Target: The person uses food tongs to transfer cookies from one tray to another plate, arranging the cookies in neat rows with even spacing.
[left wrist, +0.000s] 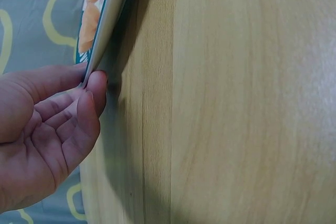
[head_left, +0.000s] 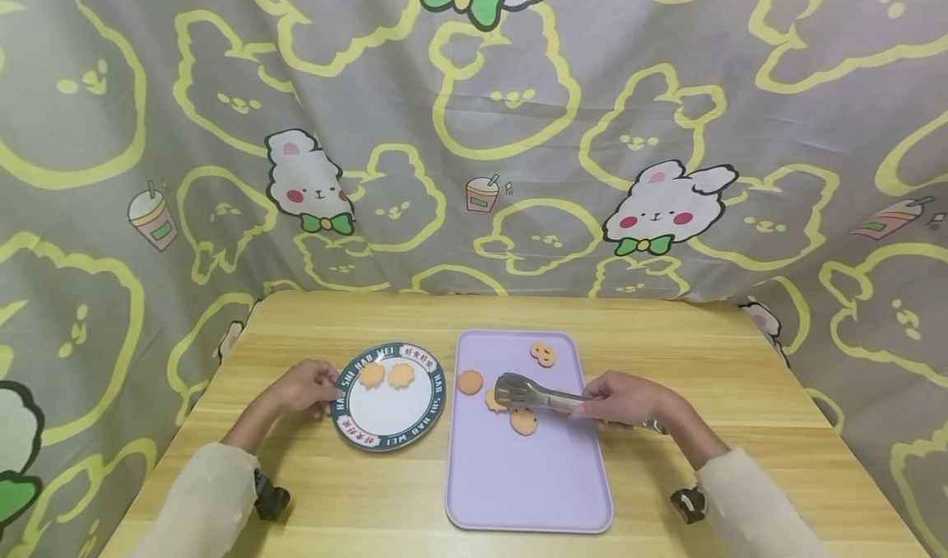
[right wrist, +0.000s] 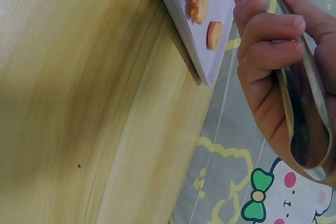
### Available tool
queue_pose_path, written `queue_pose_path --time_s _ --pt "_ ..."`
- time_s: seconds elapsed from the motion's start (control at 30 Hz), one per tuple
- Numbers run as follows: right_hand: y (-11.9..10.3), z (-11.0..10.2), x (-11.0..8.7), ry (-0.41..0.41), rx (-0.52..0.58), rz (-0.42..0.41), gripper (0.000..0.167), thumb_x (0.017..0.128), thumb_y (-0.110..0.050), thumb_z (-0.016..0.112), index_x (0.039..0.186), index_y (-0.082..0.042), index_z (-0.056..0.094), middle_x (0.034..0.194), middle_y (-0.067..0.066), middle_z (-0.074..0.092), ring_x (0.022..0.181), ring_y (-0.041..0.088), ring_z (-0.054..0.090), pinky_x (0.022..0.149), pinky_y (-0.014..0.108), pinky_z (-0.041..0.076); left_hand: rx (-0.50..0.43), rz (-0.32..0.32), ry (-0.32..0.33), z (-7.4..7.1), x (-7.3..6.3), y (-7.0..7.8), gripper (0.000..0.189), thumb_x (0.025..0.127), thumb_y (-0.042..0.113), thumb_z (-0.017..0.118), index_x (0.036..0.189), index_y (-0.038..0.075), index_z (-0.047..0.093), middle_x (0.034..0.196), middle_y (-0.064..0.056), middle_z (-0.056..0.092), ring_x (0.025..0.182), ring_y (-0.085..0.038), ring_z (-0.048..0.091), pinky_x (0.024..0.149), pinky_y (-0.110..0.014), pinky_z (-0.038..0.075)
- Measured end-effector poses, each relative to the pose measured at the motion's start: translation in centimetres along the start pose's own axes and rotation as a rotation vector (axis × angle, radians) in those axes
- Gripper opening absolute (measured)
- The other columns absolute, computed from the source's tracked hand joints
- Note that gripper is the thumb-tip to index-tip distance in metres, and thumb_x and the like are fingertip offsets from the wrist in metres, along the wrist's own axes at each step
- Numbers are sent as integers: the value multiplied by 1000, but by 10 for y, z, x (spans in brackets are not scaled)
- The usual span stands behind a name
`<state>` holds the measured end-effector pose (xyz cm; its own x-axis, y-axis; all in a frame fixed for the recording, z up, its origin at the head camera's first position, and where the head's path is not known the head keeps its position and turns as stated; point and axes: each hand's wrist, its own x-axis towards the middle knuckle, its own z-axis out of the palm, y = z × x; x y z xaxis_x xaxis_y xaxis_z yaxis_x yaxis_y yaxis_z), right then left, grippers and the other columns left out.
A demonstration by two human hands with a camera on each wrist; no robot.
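My left hand [head_left: 307, 389] pinches the rim of a round plate [head_left: 381, 414] with a dark teal lettered border; in the left wrist view the thumb is on the upper face and a finger underneath. Two scalloped cookies [head_left: 401, 376] lie side by side on the plate. My right hand [head_left: 628, 397] grips metal tongs [head_left: 544, 395], its fingers curled round both arms near the bend. The tongs' head is right over a scalloped cookie [head_left: 491, 401] on the lilac tray [head_left: 529, 488] and partly hides it. A round cookie [head_left: 523, 422] lies just below the tongs.
Another round cookie [head_left: 470, 383] lies near the tray's left edge, and a cookie with holes [head_left: 543, 355] sits near its far end. Plate and tray stand close together on the wooden table [head_left: 355, 500]. A patterned curtain [head_left: 400, 237] hangs behind the table.
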<state>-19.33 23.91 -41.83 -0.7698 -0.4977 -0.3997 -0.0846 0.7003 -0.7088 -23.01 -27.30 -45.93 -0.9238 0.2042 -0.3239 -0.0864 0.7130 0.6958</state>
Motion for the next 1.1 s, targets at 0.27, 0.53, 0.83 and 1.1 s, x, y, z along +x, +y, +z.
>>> queue_pose_path --time_s 0.27,0.53,0.83,1.1 --pt "-1 -2 0 4 -5 -19 34 92 -32 60 86 1 65 61 5 56 45 9 40 42 18 32 2 -7 1 0 -1 2 23 86 6 63 103 -6 56 75 -9 60 62 -18 60 56 -31 55" --pt "-14 -7 10 -1 -4 -59 40 94 -34 57 84 5 61 55 0 50 46 10 39 43 19 31 4 -11 2 0 -1 2 22 86 6 63 103 -6 56 74 -9 60 62 -18 60 56 -30 56" --pt "-38 -3 37 -23 2 -105 41 94 -35 56 83 5 59 55 0 49 47 10 39 45 20 33 -2 -15 8 1 0 0 22 86 6 63 103 -5 56 76 -10 60 62 -18 60 56 -30 56" --pt "-61 15 57 -65 19 -100 38 93 -32 59 88 5 62 57 3 51 45 9 38 44 21 31 -4 -25 7 0 -1 0 23 86 7 63 104 -5 56 77 -10 60 63 -18 60 56 -30 56"
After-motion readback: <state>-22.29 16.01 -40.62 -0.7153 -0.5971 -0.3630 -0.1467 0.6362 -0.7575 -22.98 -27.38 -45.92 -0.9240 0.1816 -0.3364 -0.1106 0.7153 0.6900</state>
